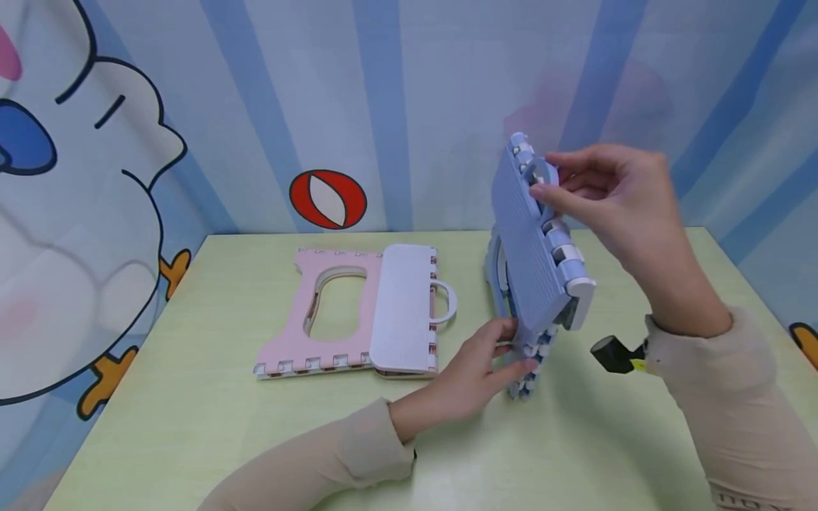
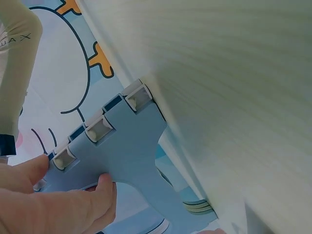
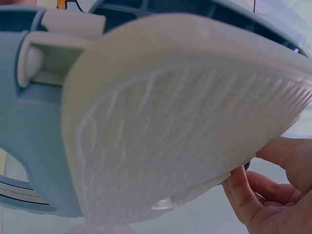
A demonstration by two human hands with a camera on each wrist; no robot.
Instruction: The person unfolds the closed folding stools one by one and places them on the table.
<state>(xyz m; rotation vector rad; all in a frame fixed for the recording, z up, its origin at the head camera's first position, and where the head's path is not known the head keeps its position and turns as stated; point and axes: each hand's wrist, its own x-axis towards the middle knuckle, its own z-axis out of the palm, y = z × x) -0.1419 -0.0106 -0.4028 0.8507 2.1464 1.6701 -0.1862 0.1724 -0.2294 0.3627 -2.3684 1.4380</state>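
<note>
A blue folding step stool (image 1: 520,248) stands tilted, partly folded, on the right side of the table. My right hand (image 1: 616,184) pinches the loop handle (image 1: 545,181) at its upper edge between thumb and fingers. Lower down, my left hand (image 1: 473,372) grips the hinged side panel, thumb on one side and fingers on the other. Close up in the left wrist view, that blue panel (image 2: 131,141) shows hinge notches and an opening. The right wrist view shows a ribbed white panel (image 3: 185,112) of the stool; its far side is hidden.
To the left lies a flat-folded pink stool (image 1: 281,353) with a white top (image 1: 402,312) and a white loop handle (image 1: 452,301). The pale green table (image 1: 192,426) meets a striped, cartoon-printed backdrop (image 1: 441,106). A black device (image 1: 615,355) sticks out from the right cuff.
</note>
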